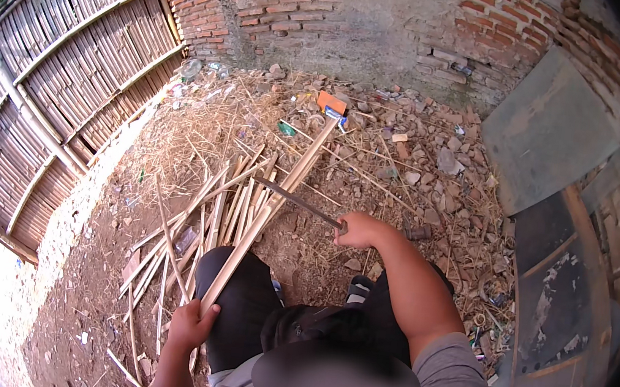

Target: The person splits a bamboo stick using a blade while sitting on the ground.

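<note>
Lt-tan bamboo strip [247, 238], dk grey-brn blade [301, 202]

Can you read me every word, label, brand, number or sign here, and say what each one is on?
No readable text that I can make out.
Blue-and-white scrap near the strip's far end: too small to tell whether it is printed.
Long bamboo strip and dark blade: no lettering visible.
Dark panel at right: pale patches, no legible letters.
</note>
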Action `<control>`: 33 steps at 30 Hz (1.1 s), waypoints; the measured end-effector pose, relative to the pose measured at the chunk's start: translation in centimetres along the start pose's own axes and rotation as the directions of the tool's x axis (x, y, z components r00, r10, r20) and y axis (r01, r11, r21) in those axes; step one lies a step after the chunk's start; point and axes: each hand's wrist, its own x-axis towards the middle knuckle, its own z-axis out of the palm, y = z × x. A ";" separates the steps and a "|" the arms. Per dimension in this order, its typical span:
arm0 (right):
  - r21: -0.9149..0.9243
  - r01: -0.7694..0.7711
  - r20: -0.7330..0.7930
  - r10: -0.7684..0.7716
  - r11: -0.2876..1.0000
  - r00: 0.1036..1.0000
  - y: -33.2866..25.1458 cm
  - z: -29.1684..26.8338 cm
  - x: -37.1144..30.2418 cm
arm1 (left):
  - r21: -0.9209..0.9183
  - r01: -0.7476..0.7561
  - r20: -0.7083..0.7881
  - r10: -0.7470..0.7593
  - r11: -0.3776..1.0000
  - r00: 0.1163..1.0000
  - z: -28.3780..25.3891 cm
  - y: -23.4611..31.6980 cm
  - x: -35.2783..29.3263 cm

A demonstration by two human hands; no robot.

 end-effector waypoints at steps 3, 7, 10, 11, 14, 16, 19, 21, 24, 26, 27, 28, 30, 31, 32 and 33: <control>0.012 -0.045 0.004 0.045 0.999 0.999 -0.6 -0.4 -0.5 | -0.001 0.012 0.007 -0.012 1.000 1.000 -0.1 0.1 -0.1; -0.012 -0.078 -0.007 0.078 0.997 0.997 -1.2 -0.9 -0.9 | -0.015 0.012 -0.021 -0.013 1.000 1.000 -0.1 0.2 -0.1; 0.008 -0.033 -0.012 0.033 0.999 0.999 0.4 -0.6 -0.1 | -0.007 0.007 -0.025 -0.007 1.000 1.000 -0.1 0.4 0.0; 0.002 -0.023 -0.028 0.023 1.000 0.999 0.9 -0.5 0.3 | -0.008 0.008 -0.023 -0.008 1.000 1.000 -0.1 0.4 0.0; -0.031 0.003 -0.053 -0.005 1.000 0.999 1.1 -0.3 0.5 | -0.013 -0.008 -0.030 0.008 1.000 1.000 0.4 -0.4 0.1; -0.058 0.015 -0.066 -0.019 0.998 0.998 0.8 -0.3 0.4 | -0.012 -0.002 -0.022 0.002 1.000 1.000 0.4 -0.5 0.1; -0.070 0.011 -0.066 -0.016 0.997 0.998 0.6 -0.2 0.2 | -0.011 -0.003 -0.023 0.003 1.000 1.000 0.3 -0.3 0.1; -0.017 0.026 -0.039 -0.026 1.000 0.999 0.7 0.0 0.4 | -0.012 -0.008 -0.031 0.008 1.000 0.999 0.3 -0.1 0.1; -0.045 0.034 -0.042 -0.035 0.998 0.999 0.8 0.2 0.6 | -0.012 0.002 -0.029 -0.003 1.000 1.000 0.2 0.0 0.1; -0.040 0.038 -0.051 -0.040 0.998 0.998 0.9 0.2 0.7 | -0.025 0.001 -0.025 -0.002 1.000 1.000 0.1 0.0 0.0; -0.034 0.042 -0.059 -0.044 0.999 0.997 0.9 0.4 0.7 | -0.022 0.005 -0.023 -0.005 1.000 1.000 0.1 0.0 0.0; -0.031 0.043 -0.056 -0.045 0.999 0.997 1.0 0.4 0.8 | -0.036 0.005 -0.023 -0.006 0.999 1.000 0.1 0.0 0.0; -0.009 0.040 -0.050 -0.040 0.999 0.998 1.0 0.4 0.8 | -0.047 0.008 -0.020 -0.009 0.999 1.000 0.1 0.0 0.1; -0.006 0.040 -0.046 -0.040 0.999 0.998 1.1 0.4 0.9 | -0.037 -0.001 -0.027 0.000 0.999 1.000 0.2 0.0 0.1; -0.005 0.033 -0.043 -0.033 0.999 0.999 1.1 0.3 0.8 | -0.028 -0.010 -0.033 0.009 1.000 0.999 0.1 0.0 0.1; -0.005 0.026 -0.040 -0.027 1.000 0.999 1.1 0.3 0.9 | -0.026 -0.007 -0.031 0.006 1.000 1.000 0.0 0.2 0.1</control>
